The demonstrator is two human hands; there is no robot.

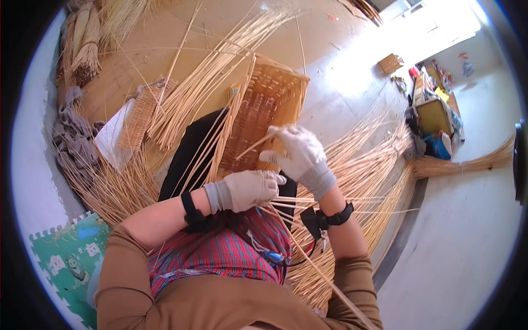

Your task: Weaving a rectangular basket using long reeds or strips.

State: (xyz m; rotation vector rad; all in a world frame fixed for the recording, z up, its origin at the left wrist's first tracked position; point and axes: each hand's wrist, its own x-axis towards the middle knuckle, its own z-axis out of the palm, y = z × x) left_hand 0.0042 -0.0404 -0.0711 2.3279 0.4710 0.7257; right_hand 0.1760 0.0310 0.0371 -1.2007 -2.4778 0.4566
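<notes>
A brown wicker basket rests tilted over my lap, its hollow toward me and loose strands sticking out from its edges. My left hand, in a pale glove with a grey cuff, is closed at the basket's near edge. Several strands fan out to the right from below its fingers; its exact grip is partly hidden. Just above and to the right, my right hand, gloved alike, has its thumb apart from the forefinger. A short wicker strand reaches from its fingertips across the basket's opening.
Long wicker strands spread over the floor at right, with another bundle beyond the basket. A flat woven panel lies on a white sheet at left, near grey cloth. A green foam mat sits lower left.
</notes>
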